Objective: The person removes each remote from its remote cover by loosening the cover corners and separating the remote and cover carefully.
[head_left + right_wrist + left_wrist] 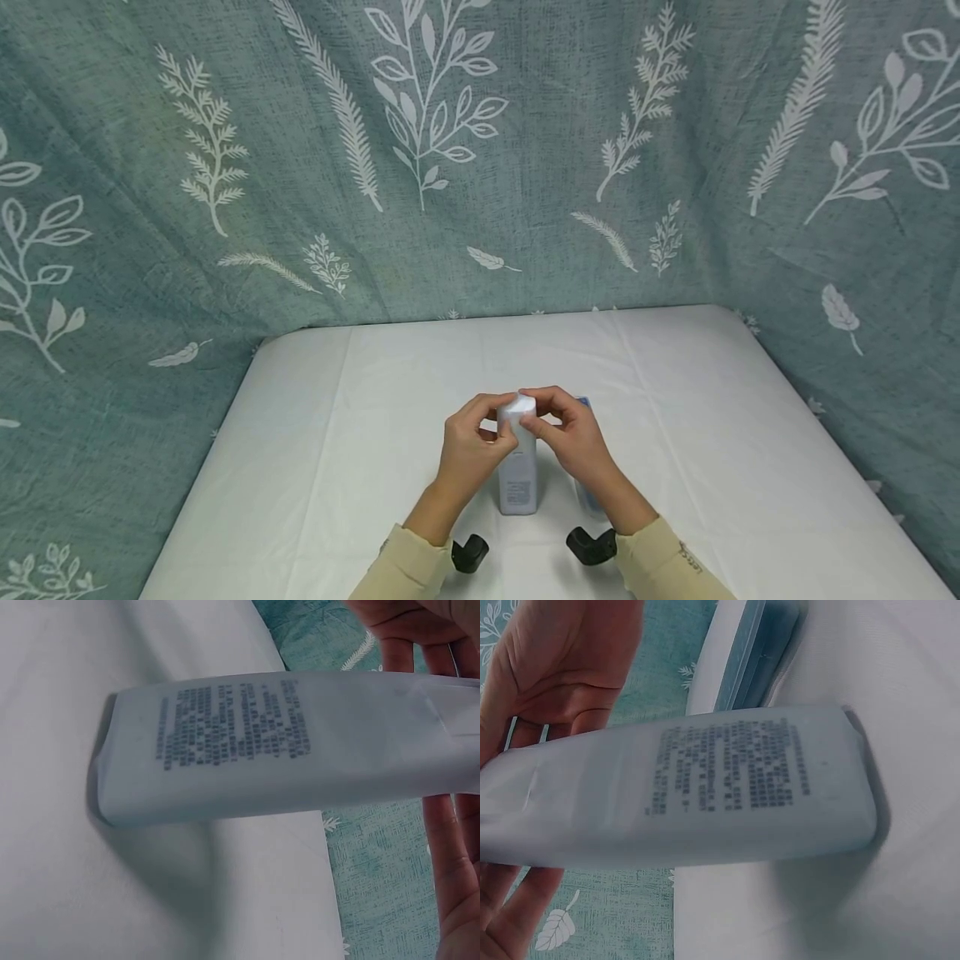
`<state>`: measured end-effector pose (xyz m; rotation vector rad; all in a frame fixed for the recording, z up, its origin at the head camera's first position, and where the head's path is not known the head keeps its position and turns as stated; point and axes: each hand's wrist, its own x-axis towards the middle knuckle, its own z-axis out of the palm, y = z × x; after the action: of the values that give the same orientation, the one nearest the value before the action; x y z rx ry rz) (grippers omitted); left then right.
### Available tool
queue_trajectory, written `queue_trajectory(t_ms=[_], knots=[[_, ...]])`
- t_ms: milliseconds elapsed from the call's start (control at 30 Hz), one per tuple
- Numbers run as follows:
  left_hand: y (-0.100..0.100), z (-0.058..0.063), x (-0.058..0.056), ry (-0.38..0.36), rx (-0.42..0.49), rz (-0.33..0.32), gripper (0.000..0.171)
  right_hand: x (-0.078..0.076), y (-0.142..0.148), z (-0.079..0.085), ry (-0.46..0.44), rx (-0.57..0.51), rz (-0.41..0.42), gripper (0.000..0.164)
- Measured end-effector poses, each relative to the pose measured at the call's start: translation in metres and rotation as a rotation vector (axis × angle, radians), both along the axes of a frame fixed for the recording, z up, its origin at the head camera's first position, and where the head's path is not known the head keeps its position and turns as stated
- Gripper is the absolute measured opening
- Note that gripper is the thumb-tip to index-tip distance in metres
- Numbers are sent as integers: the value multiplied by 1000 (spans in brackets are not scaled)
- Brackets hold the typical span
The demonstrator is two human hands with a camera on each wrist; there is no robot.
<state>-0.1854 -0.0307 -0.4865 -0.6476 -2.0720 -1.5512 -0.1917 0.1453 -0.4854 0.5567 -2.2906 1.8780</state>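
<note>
A tall, narrow white pack stands upright on the white-covered table. Small dark printed text covers the lower part of one face, plain in the left wrist view and the right wrist view. At its top left, my left hand pinches the edge between thumb and fingers. From the opposite side my right hand pinches the top right edge the same way. Both hands partly cover the pack's top. Its base is close on the cloth.
A flat blue and clear package lies just right of the white pack, partly hidden by my right hand and forearm. Black curved wrist pieces jut inward from both cuffs. A green leaf-patterned curtain hangs behind the table.
</note>
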Motion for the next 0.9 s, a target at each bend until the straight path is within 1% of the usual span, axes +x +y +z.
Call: queue_trajectory(t_ms=[333, 600, 700, 900], knots=[[5, 2, 1, 54, -46, 59, 45, 0, 1, 0, 5, 1, -1, 29], [2, 2, 2, 69, -109, 63, 45, -1, 1, -1, 5, 1, -2, 29], [2, 1, 2, 81, -128, 74, 44, -1, 1, -2, 14, -1, -1, 29], [1, -4, 0, 125, -132, 109, 37, -1, -1, -2, 30, 10, -16, 30]])
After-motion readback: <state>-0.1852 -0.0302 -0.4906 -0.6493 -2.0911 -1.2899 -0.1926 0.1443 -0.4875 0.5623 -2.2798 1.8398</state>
